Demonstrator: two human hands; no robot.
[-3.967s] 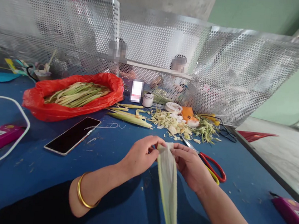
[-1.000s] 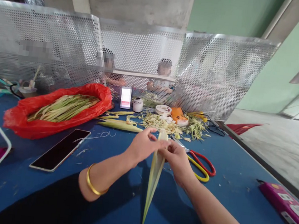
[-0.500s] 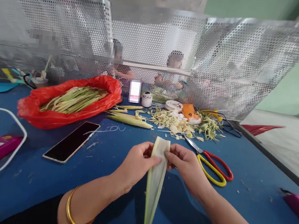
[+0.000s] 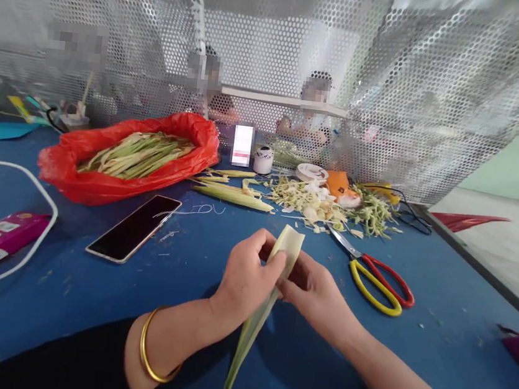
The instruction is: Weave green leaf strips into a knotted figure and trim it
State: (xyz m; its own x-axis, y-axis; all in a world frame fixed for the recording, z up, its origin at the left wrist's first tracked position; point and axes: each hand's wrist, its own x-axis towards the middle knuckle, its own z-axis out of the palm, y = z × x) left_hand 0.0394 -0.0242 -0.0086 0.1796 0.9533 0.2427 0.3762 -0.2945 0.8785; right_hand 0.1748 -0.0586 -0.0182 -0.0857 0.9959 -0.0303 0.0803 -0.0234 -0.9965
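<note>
A long pale green leaf strip (image 4: 253, 328) hangs between both hands over the blue table (image 4: 195, 262), its tip pointing toward me. My left hand (image 4: 245, 277) pinches the strip near its wide upper end, thumb pressed on its face. My right hand (image 4: 316, 294) grips the same end from the right, fingers curled behind it. A gold bangle (image 4: 150, 354) sits on my left wrist.
Red and yellow scissors (image 4: 374, 276) lie right of the hands. A phone (image 4: 136, 227) lies to the left. A red bag (image 4: 102, 180) of green strips, loose leaves (image 4: 233, 196) and a heap of trimmings (image 4: 324, 205) sit further back. A perforated metal screen (image 4: 392, 97) has people behind it.
Both hands closed in around the strip's top and moved slightly up. The strip's lower tip swung to the left. The camera tilted downward.
</note>
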